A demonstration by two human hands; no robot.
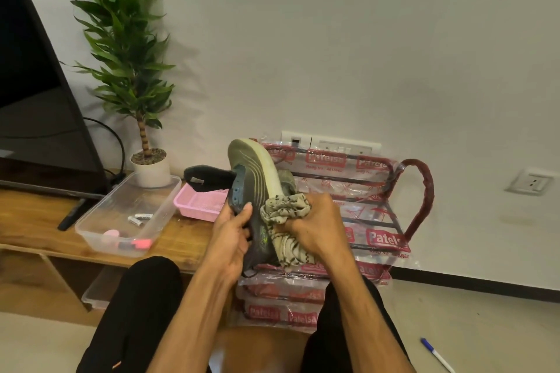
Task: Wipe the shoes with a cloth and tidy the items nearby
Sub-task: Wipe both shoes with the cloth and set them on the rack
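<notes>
The shoe (254,179) is held toe-up in front of the person, above the knees, with its pale sole facing right. The left hand (233,230) grips its heel end. The right hand (315,227) clutches a bunched patterned cloth (285,209) against the sole side. Just behind stands a plastic-wrapped red rack (378,212). To the left, on the wooden bench (33,221), sit a pink basket (197,203), a clear tub (127,212) holding batteries (139,218), and a potted plant (127,48). A pen (436,354) lies on the floor at right.
</notes>
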